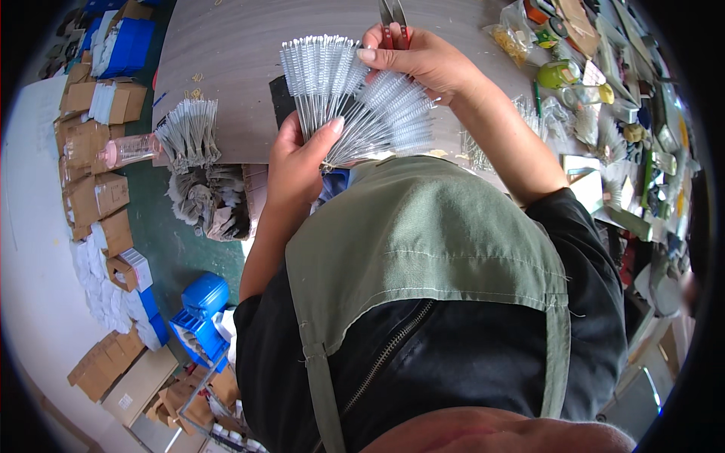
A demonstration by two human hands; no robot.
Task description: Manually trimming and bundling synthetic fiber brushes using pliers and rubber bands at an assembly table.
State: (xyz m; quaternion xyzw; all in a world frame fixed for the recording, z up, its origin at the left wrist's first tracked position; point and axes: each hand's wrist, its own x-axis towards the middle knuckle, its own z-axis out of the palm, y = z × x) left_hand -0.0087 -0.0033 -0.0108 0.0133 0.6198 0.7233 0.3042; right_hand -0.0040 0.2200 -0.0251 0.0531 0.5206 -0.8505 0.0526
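Note:
My left hand grips the wire stems of a fanned bunch of thin white bottle brushes, holding them up over the grey wood-grain table. My right hand rests on the top of the fan, fingers touching the bristles, and also holds a small pair of red-handled snips that points away from me. A green apron over a black jacket fills the lower part of the view.
Another bundle of white brushes lies at the table's left edge beside a clear plastic bottle. Cardboard boxes and blue crates stand on the green floor to the left. Clutter of packets, tools and brushes covers the table's right side.

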